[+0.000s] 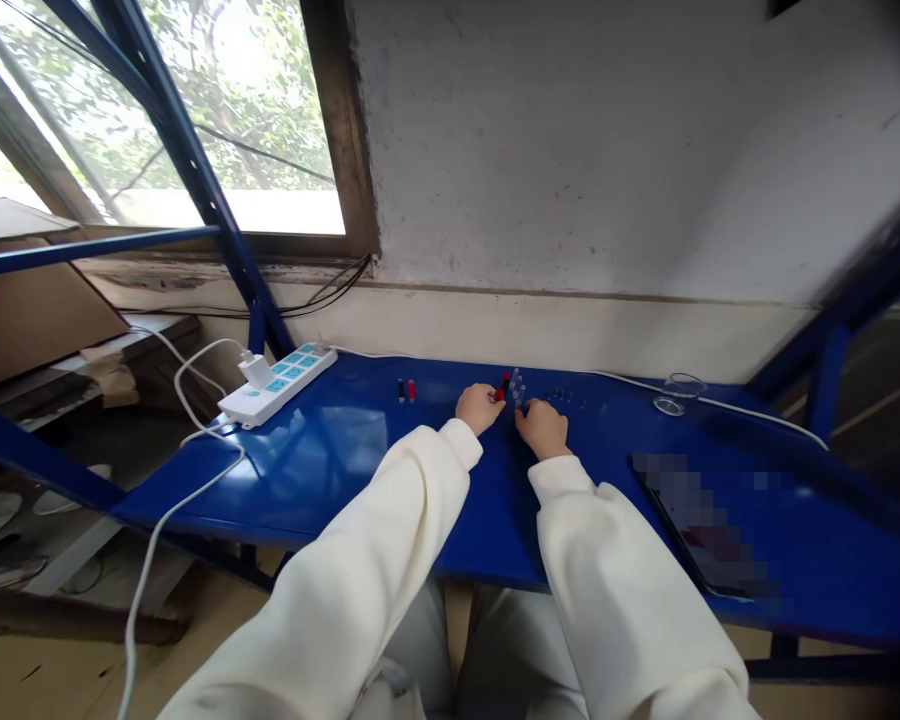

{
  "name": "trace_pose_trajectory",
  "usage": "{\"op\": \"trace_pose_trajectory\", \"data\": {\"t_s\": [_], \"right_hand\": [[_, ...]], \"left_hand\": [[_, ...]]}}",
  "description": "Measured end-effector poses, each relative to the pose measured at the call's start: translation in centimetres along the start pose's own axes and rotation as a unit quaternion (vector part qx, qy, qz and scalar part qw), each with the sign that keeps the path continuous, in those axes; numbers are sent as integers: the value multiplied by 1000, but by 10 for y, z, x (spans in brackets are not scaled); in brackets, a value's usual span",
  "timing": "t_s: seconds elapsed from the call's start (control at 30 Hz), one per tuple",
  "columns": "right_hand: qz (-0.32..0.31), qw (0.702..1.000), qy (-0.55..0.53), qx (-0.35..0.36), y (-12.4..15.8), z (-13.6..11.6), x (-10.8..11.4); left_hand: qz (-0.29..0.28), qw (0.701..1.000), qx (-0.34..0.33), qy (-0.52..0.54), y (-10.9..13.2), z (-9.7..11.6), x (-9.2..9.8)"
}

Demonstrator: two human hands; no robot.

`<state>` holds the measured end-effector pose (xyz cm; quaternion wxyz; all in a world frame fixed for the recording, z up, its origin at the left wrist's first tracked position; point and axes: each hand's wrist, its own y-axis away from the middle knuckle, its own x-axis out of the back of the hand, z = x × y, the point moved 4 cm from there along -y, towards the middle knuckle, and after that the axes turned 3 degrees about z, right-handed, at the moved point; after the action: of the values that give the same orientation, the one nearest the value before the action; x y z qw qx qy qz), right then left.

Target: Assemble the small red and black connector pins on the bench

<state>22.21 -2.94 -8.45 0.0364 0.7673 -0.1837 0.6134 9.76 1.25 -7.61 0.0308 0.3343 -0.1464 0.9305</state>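
My left hand (480, 408) is closed, with its fingertips pinched on a small red cylinder (500, 395). Close to its right, my right hand (544, 428) has its fingers bent together near the blue tabletop; what they hold, if anything, is too small to make out. Just beyond both hands stand several small clear tube-like pieces (517, 380), beside another red-and-black piece (505, 381). Off to the left, a small black cylinder (401, 390) and a red cylinder (412, 391) stand upright side by side. Several tiny parts (562, 395) lie to the right of the hands.
A white power strip (277, 385) with a plugged-in charger (255, 370) lies at the left, its cable hanging over the edge. At the right are a clear round container (685, 385), its lid-like disc (669, 406) and a dark, partly blurred tablet-like device (667, 510). Blue frame posts flank the table (330, 430).
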Motion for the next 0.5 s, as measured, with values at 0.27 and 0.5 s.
{"op": "trace_pose_trajectory", "data": {"t_s": [0.27,0.5], "right_hand": [[-5,1000,20,3,4,-2,5],[-9,1000,14,7,4,-3,4]], "left_hand": [[28,999,-3,-35,-9,-4,-17],[14,996,-11,-92,-7,-4,-20]]}}
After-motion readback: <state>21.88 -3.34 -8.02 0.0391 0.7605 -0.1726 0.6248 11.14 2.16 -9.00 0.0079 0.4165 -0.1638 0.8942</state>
